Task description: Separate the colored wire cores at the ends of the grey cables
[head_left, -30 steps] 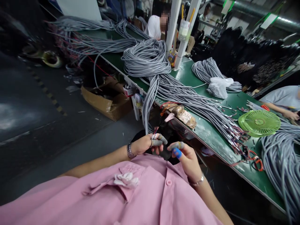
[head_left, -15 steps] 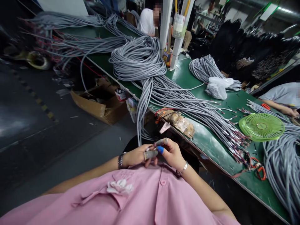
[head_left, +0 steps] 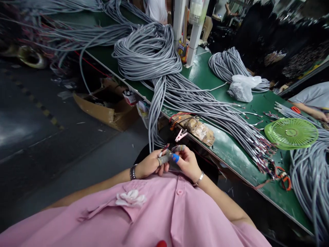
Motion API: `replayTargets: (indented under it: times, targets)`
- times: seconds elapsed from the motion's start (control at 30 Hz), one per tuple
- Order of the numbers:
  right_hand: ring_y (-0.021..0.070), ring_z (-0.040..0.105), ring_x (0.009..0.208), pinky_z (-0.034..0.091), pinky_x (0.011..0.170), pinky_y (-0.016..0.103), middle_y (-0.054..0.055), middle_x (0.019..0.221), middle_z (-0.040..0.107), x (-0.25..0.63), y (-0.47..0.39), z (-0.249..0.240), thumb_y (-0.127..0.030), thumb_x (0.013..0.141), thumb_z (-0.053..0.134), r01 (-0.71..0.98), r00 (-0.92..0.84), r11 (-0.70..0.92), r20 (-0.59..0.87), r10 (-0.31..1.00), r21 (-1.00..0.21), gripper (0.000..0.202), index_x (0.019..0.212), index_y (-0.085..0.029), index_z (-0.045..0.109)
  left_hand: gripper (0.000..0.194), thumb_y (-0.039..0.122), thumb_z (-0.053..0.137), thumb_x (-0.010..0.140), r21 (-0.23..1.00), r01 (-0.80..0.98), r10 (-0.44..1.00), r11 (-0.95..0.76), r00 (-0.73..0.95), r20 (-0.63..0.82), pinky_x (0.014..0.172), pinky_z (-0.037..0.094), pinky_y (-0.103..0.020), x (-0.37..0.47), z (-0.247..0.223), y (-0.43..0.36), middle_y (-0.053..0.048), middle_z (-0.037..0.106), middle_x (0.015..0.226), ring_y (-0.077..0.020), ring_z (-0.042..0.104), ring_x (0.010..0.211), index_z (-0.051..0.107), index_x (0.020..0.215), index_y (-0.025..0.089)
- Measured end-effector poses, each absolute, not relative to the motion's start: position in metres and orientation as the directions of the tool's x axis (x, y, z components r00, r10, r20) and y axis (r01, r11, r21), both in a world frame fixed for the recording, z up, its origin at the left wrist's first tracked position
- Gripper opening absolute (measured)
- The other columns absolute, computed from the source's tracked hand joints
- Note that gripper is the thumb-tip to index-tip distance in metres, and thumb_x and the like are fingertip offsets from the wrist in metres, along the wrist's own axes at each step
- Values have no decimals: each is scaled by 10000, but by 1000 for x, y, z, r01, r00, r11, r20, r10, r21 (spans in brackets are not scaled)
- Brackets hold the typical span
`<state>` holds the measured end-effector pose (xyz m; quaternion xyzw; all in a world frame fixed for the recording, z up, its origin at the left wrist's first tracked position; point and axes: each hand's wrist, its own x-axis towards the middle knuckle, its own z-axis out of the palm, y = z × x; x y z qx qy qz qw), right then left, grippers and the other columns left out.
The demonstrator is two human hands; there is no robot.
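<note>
My left hand (head_left: 150, 165) is closed in front of my pink shirt, around the end of a grey cable (head_left: 151, 142) that hangs down from the table's edge. Short reddish wires (head_left: 166, 147) and a bit of white stick out above its taped thumb. My right hand (head_left: 189, 164) meets it from the other side, thumb and forefinger pinched together at the left fingertips. Blue tape covers the right thumb, and grey wrapping covers the forefinger. Whatever lies in that pinch is too small to make out. A pink clip (head_left: 181, 135) is just beyond my hands, at the table edge.
Coils of grey cable (head_left: 147, 51) lie on the green table (head_left: 200, 67), their stripped ends toward the right. Near them are a green fan (head_left: 291, 133), orange-handled scissors (head_left: 284, 178) and a plastic bag (head_left: 243, 88). A cardboard box (head_left: 102, 111) stands on the floor. A co-worker's arm (head_left: 309, 111) shows at right.
The view has tilted down a little. My hands stay together, with the fingers slightly shifted; the reddish wire ends now show more clearly above the left thumb.
</note>
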<state>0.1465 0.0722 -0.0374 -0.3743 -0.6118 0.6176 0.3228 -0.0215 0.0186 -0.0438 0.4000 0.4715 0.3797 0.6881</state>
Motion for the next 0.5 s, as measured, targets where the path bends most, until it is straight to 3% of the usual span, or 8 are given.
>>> replayTargets:
  times: [0.2, 0.33, 0.5]
  targets:
    - [120, 526, 588, 442, 562, 239, -7, 656, 592, 141, 79, -27, -370, 732, 699, 64, -546, -111, -128, 828, -992, 217, 773, -179, 606, 274, 418, 664, 774, 920, -198, 935, 338, 178, -306, 417, 404, -189, -16, -44, 17, -22, 669, 641, -110, 580, 465, 531, 760, 179]
    - [94, 503, 507, 396, 487, 212, -25, 593, 586, 137, 83, -29, -382, 648, 773, -6, -591, -294, -234, 772, -956, 291, 713, -164, 591, 253, 380, 669, 771, 937, -174, 946, 304, 172, -275, 385, 315, -183, -16, -39, 15, -12, 646, 605, -89, 531, 419, 536, 721, 171]
    - [48, 357, 389, 272, 381, 182, -71, 480, 491, 129, 78, -45, -377, 560, 828, -114, -535, -541, -408, 740, -833, 378, 681, -164, 539, 203, 349, 648, 786, 921, -163, 925, 354, 205, -320, 373, 270, -182, -16, -44, 9, 21, 607, 567, -68, 487, 360, 569, 748, 167]
